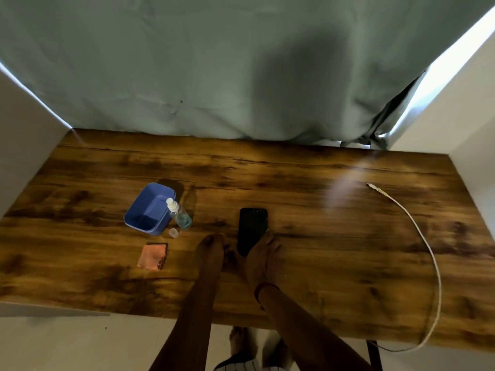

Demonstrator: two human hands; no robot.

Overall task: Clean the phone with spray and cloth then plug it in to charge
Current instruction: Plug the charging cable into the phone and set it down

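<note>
A black phone [251, 227] lies flat, screen up, in the middle of the wooden table [321, 236]. My right hand [263, 257] holds its near right corner, fingers along the right edge. My left hand [211, 250] rests on the table just left of the phone's near end, holding nothing. A clear spray bottle [179, 214] with a white nozzle stands left of the phone, its small clear cap [173, 232] beside it. In front of the cap lies a folded pink cloth [152, 256]. A white charging cable [417, 228] curves along the table's right side, its plug end [371, 185] at the far right.
A blue plastic tub [148, 210] stands tilted just behind and left of the spray bottle. A grey-green curtain [241, 76] hangs along the table's far edge. White walls close in on both sides. The cable runs off the near right edge.
</note>
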